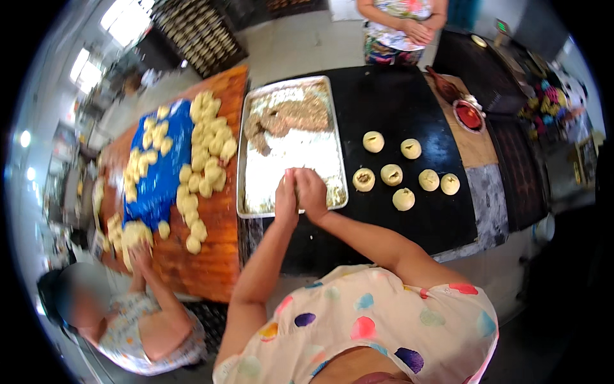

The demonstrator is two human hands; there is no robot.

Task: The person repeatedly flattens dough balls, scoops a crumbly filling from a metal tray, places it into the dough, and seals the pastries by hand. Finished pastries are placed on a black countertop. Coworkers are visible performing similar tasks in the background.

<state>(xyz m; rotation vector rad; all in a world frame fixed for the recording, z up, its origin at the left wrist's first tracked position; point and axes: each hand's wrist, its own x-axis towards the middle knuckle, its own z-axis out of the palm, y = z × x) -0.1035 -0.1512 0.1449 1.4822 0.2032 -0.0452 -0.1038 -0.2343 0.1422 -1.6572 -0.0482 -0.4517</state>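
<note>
My left hand (286, 197) and my right hand (311, 191) are pressed together over the near end of a metal tray (242, 160). Something small sits between the fingers, but what it is stays hidden. The tray holds white flour in the middle and brown filling (291, 115) at its far end. To the right of my hands, several round filled dough pieces (391, 174) lie on a black baking sheet (396, 102).
A wooden board (211, 256) on the left carries many yellow dough lumps (208, 137) and a blue plastic sheet (160, 182). Another person (128, 320) at lower left handles dough (131, 235). A third person (400, 25) stands at the far side. A red bowl (469, 116) sits far right.
</note>
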